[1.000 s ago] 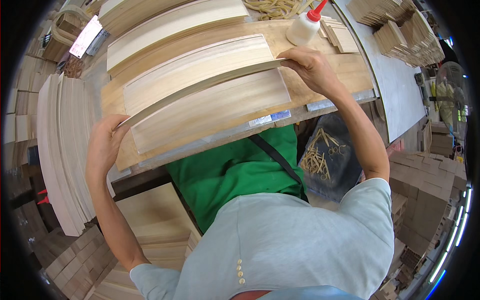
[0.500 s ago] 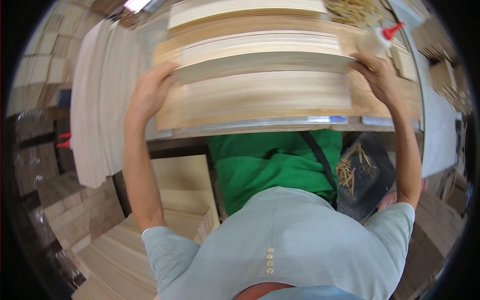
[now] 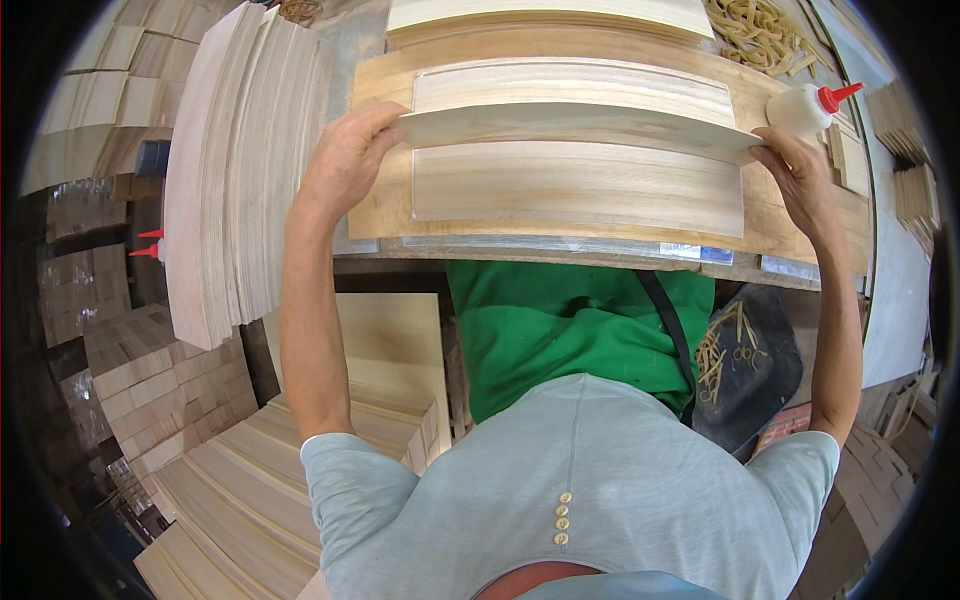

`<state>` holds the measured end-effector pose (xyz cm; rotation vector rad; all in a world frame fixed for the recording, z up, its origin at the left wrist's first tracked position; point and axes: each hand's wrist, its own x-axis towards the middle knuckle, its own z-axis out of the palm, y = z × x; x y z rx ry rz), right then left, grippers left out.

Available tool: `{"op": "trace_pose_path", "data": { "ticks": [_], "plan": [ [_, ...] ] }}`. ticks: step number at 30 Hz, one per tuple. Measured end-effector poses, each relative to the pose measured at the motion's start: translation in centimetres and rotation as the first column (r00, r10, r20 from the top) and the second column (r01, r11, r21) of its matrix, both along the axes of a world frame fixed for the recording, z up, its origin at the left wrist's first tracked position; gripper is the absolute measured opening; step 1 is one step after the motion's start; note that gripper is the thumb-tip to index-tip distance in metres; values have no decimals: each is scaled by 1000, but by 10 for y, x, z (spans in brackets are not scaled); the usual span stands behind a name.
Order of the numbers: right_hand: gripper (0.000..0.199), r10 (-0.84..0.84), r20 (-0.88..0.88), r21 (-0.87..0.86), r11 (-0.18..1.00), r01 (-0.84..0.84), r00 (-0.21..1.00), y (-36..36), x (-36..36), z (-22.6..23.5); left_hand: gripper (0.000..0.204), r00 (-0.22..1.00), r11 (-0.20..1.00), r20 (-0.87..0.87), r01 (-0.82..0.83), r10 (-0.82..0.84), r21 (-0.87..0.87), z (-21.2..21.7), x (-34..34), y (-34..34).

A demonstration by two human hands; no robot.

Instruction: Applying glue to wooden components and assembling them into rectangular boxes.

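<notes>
A long, thin wooden board (image 3: 580,122) stands tilted on edge, its shaded face toward me. My left hand (image 3: 352,160) pinches its left end between thumb and fingers. The opposite end is gripped the same way by my right hand (image 3: 800,178). Just on the near side of it, a pale flat board (image 3: 575,190) lies on a wider wooden work board (image 3: 385,215). Beyond the tilted piece, a low stack of thin boards (image 3: 580,80) shows partly. Whether the held board touches the ones beneath is hard to tell.
A white glue bottle (image 3: 798,110) with a red cap lies near my right hand, by a pile of rubber bands (image 3: 760,38). Tall stacked boards (image 3: 235,170) stand at left. More boards (image 3: 540,15) lie at the back. A dark tray (image 3: 755,375) with rubber bands sits below the bench.
The whole view has shifted, so bench and hands appear farther right. Both hands keep hold of the thin board's ends, with little change against the boards below.
</notes>
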<state>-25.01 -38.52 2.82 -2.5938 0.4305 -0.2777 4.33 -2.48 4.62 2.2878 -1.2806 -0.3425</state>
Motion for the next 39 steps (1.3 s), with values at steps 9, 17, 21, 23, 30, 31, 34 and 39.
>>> {"op": "trace_pose_path", "data": {
  "ticks": [9, 17, 21, 23, 30, 31, 34, 39],
  "plan": [
    [14, 81, 0, 15, 997, -81, 997, -14, -8, -13, 28, 900, 994, 426, 64, -95, 86, 1, -17, -20],
    [24, 101, 123, 19, 994, -104, 987, -9, -18, 2, 23, 950, 985, 269, 172, -158, -29, 2, -88, -114],
    [47, -591, 501, 82, 759, 645, 632, -89, -75, -4, 19, 947, 977, 276, 193, -161, -90, 0, -92, -114],
    [71, -735, 322, -273, 531, 802, 597, -152, -112, -27, 18, 950, 973, 258, 207, -176, -98, 2, -94, -117],
    [77, -851, 24, -41, 523, 851, 524, -189, -129, -49, 17, 931, 962, 310, 241, -193, -125, -2, -92, -118],
    [77, -847, 15, -40, 530, 847, 531, -188, -135, -49, 17, 930, 960, 313, 244, -191, -137, -3, -91, -117],
    [55, -801, 103, 663, 497, 559, 590, -171, -138, -38, 17, 931, 962, 316, 236, -183, -139, -5, -88, -115],
    [39, -728, 188, 700, 570, 429, 660, -27, -129, 7, 17, 933, 964, 312, 231, -181, -131, -6, -87, -116]
  ]
}}
